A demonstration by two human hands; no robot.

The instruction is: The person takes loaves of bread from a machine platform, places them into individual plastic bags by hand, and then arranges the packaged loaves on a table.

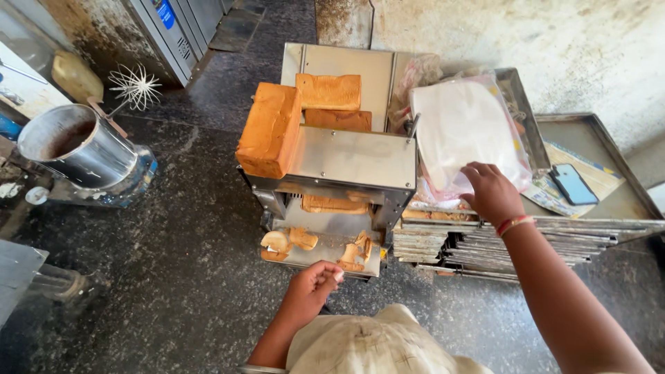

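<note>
- Stack of clear plastic bags (pixel 465 131) lies on a metal tray (pixel 521 104) right of the bread slicer (pixel 339 173), long axis running away from the person.
- Right hand (pixel 490 190) rests fingers spread on the stack's near edge, gripping nothing.
- Left hand (pixel 313 285) loosely curled, empty, just before the slicer's outlet.
- 3 loaves (pixel 271 128) sit atop the slicer.

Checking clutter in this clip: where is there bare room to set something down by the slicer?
Bare dark floor lies between the slicing machine and the metal mixing bowl. The tray beyond the phone has some room. The machine's top, crowded with bread loaves, and the plastic bags under the right hand offer none.
</note>
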